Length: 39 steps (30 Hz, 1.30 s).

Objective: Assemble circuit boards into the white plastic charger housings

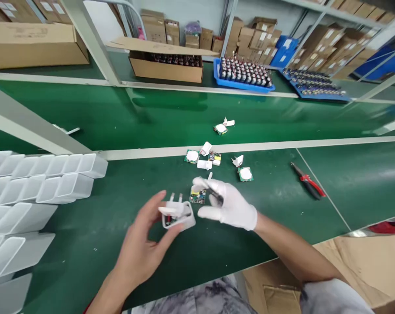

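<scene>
My bare left hand [140, 244] is closed around a small white charger housing [188, 222]. A white plug piece [172, 210] with two metal pins pointing up sits tilted at its open top, and parts inside the housing show below it. My right hand [231, 207], in a white glove, holds a slim dark tool [216, 195] between thumb and fingers; its exact kind is unclear. Beyond the housing, close to the gloved fingertips, a circuit board [197, 196] with a yellow part lies on the green table.
Farther back lie boards with round white pads [192, 156] [245, 174] and white plug pieces [204, 165]. Red-handled pliers [308, 181] rest at right. Stacked white housings [66, 185] fill the left. A metal rail [145, 153] crosses the table; a blue tray [245, 86] stands behind.
</scene>
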Tool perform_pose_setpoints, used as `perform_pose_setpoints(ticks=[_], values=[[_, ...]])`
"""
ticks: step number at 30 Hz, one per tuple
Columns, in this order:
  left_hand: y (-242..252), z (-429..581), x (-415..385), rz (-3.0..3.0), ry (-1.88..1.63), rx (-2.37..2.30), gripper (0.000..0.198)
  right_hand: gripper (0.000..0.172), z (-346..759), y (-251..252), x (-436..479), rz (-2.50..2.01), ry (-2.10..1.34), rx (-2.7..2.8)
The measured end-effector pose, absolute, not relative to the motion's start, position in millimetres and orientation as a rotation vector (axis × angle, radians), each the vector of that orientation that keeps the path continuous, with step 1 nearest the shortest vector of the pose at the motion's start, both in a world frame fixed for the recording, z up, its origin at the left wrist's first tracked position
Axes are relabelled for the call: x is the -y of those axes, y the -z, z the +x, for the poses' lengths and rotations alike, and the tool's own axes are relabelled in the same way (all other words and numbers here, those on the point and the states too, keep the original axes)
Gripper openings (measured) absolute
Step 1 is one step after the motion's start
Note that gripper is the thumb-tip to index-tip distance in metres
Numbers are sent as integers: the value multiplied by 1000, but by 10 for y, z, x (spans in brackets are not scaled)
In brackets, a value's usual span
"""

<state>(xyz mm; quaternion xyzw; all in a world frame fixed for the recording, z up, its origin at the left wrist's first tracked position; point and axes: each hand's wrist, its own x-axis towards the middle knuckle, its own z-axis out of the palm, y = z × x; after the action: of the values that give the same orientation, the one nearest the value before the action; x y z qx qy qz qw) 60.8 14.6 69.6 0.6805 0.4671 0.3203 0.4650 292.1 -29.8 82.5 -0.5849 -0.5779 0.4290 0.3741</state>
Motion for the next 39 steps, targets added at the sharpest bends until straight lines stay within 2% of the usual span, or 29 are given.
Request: perform_pose_setpoints(ticks=[4, 7, 9, 13, 18, 21, 29, 35, 39], values=[[-679, 838, -203, 1749, -601, -1031, 68, 56, 2926, -813, 209, -1249, -1441, 1402], [-763, 932, -309, 1646, -548, -1027, 81, 52, 2974, -812, 93, -1243, -1488, 1285], [-816, 922, -351, 1573, -572, -1072, 82, 53, 3103, -766, -107, -1364, -1281, 1292], [-752, 760, -293, 1523, -600, -1222, 68, 54, 3542, -600, -841, -1591, -773, 1264], [-396, 490, -76, 1604, -562, -1221, 49, 40, 4001, -435, -1704, -1745, -534, 1212], [-260, 407, 14, 1642, -500, -1210, 46, 34, 4130, -321, -1888, -1821, -480, 1209], [-307, 549, -271, 1803, -259, -1112, 46, 34, 4452, -195, -1825, -2007, -462, 1221], [-305, 1077, -815, 2198, -323, -1073, 55, 34, 4723, -514, -1599, -2144, -464, 1192], [-219, 1596, -1271, 2353, -356, -1108, 60, 35, 5041, -719, -1009, -2337, -350, 1138]])
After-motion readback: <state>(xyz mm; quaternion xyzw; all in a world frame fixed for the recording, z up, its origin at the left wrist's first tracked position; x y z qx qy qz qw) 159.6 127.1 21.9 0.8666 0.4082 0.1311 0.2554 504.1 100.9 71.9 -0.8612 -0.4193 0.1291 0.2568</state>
